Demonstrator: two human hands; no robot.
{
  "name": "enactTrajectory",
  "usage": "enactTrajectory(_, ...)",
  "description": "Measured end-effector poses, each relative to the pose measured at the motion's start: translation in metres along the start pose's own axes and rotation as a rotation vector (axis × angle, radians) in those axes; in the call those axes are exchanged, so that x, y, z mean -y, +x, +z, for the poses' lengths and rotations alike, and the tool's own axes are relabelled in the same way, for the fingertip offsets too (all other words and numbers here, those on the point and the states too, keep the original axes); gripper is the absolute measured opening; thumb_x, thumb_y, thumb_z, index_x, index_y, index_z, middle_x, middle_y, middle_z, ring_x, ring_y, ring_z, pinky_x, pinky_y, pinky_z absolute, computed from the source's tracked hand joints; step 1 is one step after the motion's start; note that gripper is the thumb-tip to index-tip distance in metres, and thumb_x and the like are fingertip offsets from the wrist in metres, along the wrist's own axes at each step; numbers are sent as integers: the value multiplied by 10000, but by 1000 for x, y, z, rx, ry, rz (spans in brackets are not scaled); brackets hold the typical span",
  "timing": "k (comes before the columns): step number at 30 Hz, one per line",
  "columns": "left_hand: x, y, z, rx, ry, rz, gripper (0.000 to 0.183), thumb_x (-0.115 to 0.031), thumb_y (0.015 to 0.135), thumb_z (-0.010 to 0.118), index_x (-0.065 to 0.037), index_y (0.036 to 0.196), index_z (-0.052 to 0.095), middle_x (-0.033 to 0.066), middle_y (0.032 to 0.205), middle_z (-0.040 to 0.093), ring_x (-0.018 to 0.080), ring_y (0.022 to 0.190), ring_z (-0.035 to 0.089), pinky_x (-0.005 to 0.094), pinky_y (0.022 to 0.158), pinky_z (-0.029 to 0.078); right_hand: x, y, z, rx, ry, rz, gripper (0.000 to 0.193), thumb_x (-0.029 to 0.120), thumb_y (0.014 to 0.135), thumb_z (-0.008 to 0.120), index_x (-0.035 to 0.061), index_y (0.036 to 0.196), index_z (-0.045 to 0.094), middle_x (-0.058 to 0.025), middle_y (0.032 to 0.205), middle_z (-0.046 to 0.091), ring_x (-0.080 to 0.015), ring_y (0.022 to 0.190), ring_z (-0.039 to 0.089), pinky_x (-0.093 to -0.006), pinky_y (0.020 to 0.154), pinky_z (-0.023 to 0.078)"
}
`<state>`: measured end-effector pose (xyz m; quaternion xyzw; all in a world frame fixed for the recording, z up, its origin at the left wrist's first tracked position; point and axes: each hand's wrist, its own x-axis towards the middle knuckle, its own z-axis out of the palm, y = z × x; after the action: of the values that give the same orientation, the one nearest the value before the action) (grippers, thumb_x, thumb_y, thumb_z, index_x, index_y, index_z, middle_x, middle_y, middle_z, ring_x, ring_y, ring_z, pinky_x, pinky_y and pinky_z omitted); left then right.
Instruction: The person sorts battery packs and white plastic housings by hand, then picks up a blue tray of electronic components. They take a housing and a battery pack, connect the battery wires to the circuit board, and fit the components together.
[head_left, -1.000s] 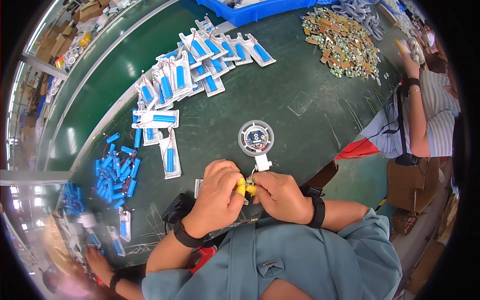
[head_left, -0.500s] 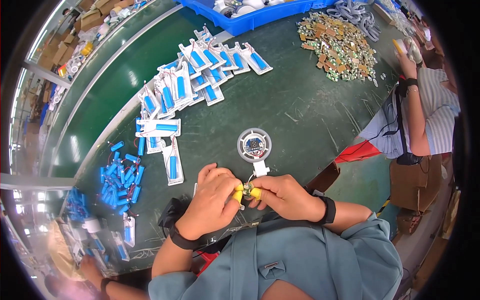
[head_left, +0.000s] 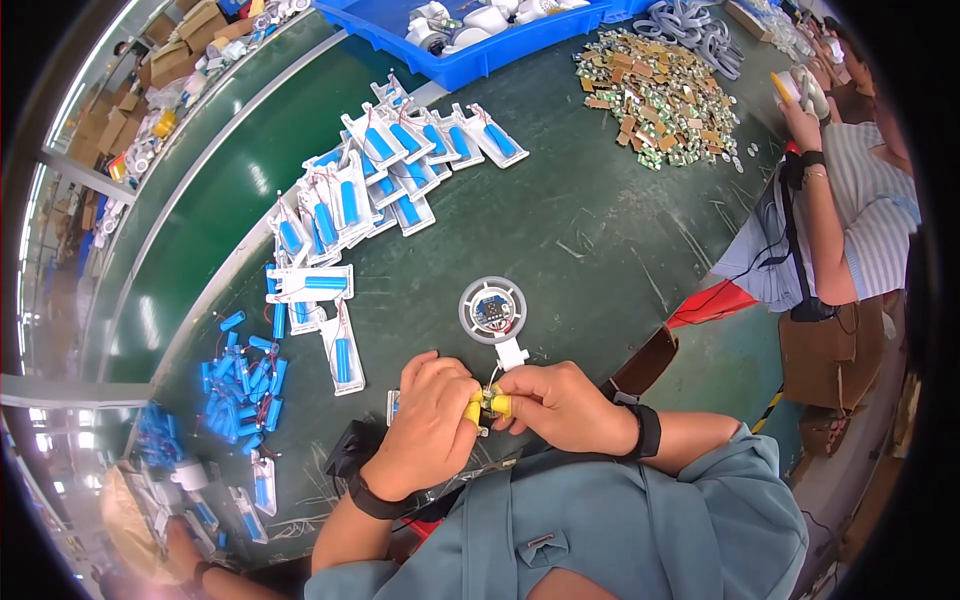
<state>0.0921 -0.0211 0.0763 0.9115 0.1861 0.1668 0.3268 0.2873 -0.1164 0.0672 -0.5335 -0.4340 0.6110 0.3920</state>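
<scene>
My left hand (head_left: pixel 428 425) and my right hand (head_left: pixel 565 408) meet close to the table's front edge, both pinching a small circuit board (head_left: pixel 488 399) with wires on it. Yellow finger cots cover the pinching fingertips and hide most of the board. Thin wires run from it toward a white stem (head_left: pixel 511 353). Beyond, that stem joins a round grey-rimmed housing (head_left: pixel 493 311), which lies flat with a blue circuit board showing inside. A white case (head_left: pixel 393 405) is partly hidden under my left hand.
White cases with blue batteries (head_left: pixel 350 205) are heaped at the far left, and loose blue batteries (head_left: pixel 240 385) lie nearer. Farther back are a blue bin (head_left: pixel 480 65), a pile of small circuit boards (head_left: pixel 655 100) and grey rings (head_left: pixel 700 35). Another person's arm (head_left: pixel 830 225) is at right.
The view has shifted slightly, so the housing and heaps sit a little farther left in the picture. Both hands keep their pinch on the small circuit board.
</scene>
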Motion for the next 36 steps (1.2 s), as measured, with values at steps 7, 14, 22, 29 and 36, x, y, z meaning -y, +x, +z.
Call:
enactTrajectory(7,-2,1,-1,6,15,-11,317,-9,742,546,-15,1059,542,160,1043,565,359,1054,535,559,1077,346,0,0,2,-11,-44,-9,140,-8,990,548,-59,1089,632,-109,951,713,-158,876,737,-277,736,615)
enactTrajectory(14,3,2,-1,-2,-7,-20,278,-27,763,577,-22,1040,552,132,986,571,334,1028,566,545,1071,351,-5,1,-1,8,-19,-64,139,-19,993,539,-55,1096,624,-107,970,708,-155,879,733,-273,733,612)
enactTrajectory(22,6,-6,-4,-16,-55,-34,278,-41,791,576,-53,1068,552,130,972,558,328,1034,563,538,1088,336,-9,4,-2,33,-57,-119,154,23,1000,554,-51,1125,606,-95,934,701,-143,836,730,-272,695,609)
enactTrajectory(29,4,-20,-26,-38,-127,-38,221,-39,884,558,-53,1102,591,87,999,590,271,968,590,424,995,417,-23,-9,-6,-54,164,-227,140,130,1058,486,18,1065,569,-55,804,636,-98,603,614,-218,518,495)
enactTrajectory(36,-17,-91,-96,-305,-1023,-592,316,-208,981,611,29,1188,641,107,1080,695,197,1014,674,311,876,512,-24,-5,-7,-9,195,-268,146,146,1059,522,10,1060,574,-45,811,637,-88,631,612,-211,553,495)
